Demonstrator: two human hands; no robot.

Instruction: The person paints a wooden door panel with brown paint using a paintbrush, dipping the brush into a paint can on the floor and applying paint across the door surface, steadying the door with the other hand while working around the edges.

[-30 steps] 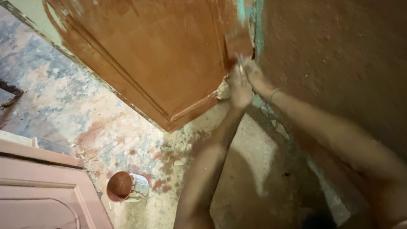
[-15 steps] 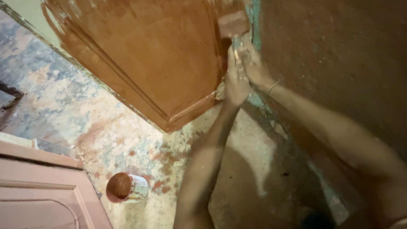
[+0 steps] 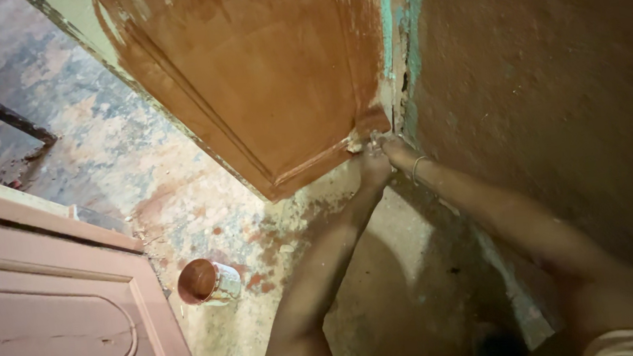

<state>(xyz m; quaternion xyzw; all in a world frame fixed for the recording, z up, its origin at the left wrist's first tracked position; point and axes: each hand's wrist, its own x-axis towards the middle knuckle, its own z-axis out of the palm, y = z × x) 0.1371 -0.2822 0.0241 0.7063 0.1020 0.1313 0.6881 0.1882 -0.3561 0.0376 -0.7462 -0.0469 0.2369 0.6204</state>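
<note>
Now the brown-coated door (image 3: 262, 76) glistens wet while both hands, left (image 3: 373, 169) and right (image 3: 394, 148), pinching a brush (image 3: 357, 142), sit lower than before.

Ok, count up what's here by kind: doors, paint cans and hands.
Doors: 2, brown-painted wooden door and pink panelled door
Paint cans: 1, open round metal can of brown paint
Hands: 2, left hand, right hand
Total: 5
</note>
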